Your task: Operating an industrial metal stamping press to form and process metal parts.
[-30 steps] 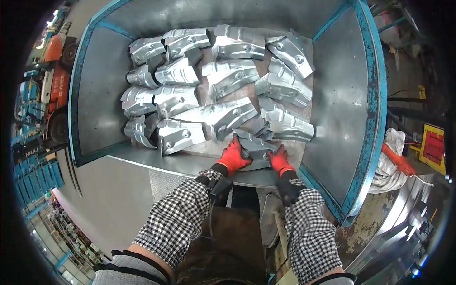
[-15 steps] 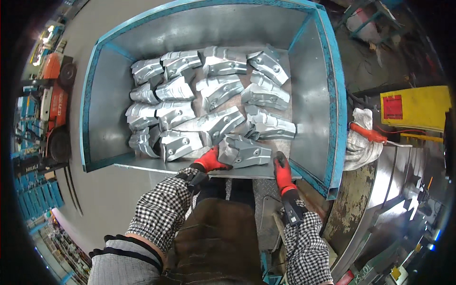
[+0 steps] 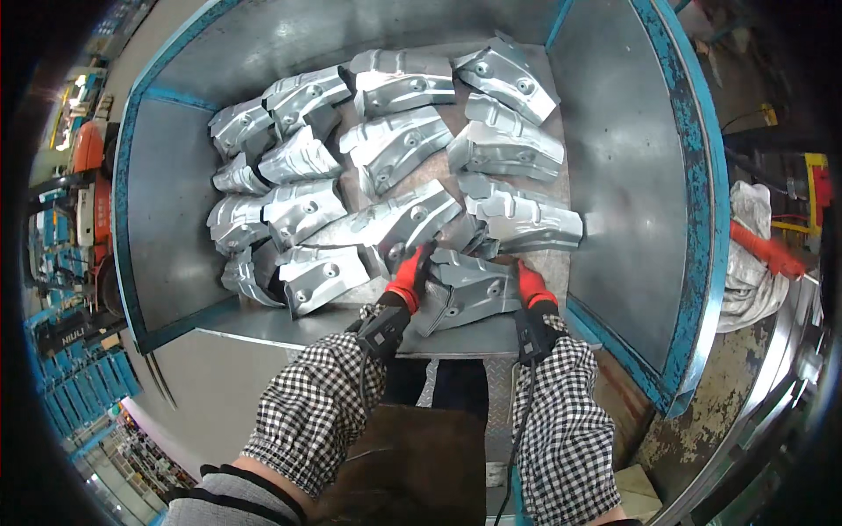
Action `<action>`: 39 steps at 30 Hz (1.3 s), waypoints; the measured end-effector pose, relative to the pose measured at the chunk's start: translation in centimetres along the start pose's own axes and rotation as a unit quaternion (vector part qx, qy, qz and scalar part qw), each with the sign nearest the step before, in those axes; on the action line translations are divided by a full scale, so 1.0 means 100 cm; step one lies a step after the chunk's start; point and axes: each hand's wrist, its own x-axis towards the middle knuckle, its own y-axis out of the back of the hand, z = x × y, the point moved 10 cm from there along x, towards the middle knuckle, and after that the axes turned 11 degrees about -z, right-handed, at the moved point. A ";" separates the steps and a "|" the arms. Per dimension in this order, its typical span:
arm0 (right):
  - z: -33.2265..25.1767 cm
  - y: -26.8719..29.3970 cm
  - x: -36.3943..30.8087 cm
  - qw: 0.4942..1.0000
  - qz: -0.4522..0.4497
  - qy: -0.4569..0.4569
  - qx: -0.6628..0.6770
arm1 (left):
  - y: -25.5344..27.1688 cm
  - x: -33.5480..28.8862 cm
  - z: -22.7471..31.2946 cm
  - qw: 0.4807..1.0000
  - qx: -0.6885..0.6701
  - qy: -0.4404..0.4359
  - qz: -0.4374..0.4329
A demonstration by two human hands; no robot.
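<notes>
A bent, silvery stamped metal part [image 3: 478, 287] lies at the near side of a large blue-edged metal bin [image 3: 631, 175], with my hands at its two ends. My left hand [image 3: 410, 279], in a red and black glove, grips its left end, fingers over the upper edge. At the right end, my right hand [image 3: 532, 287], gloved alike, closes round the edge; its fingertips are partly hidden. Just beyond my left hand rests another metal part [image 3: 395, 219]. Several more of the same kind lie in rough rows, among them a part [image 3: 324, 276] to the left.
The bin's tall walls rise left, right and far; its near side has a low lip [image 3: 263, 340]. Right of the bin are a pale crumpled cloth [image 3: 750, 294] and an orange tool [image 3: 767, 250]. An orange forklift [image 3: 98, 206] stands on the floor to the left.
My view has moved closer to the bin. My right hand has come in from beside the part onto its right end, and my left hand has shifted up along the left end.
</notes>
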 end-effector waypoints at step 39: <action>-0.073 -0.049 -0.052 0.909 0.035 -0.072 0.409 | 0.054 -0.078 0.065 0.976 0.180 0.015 0.124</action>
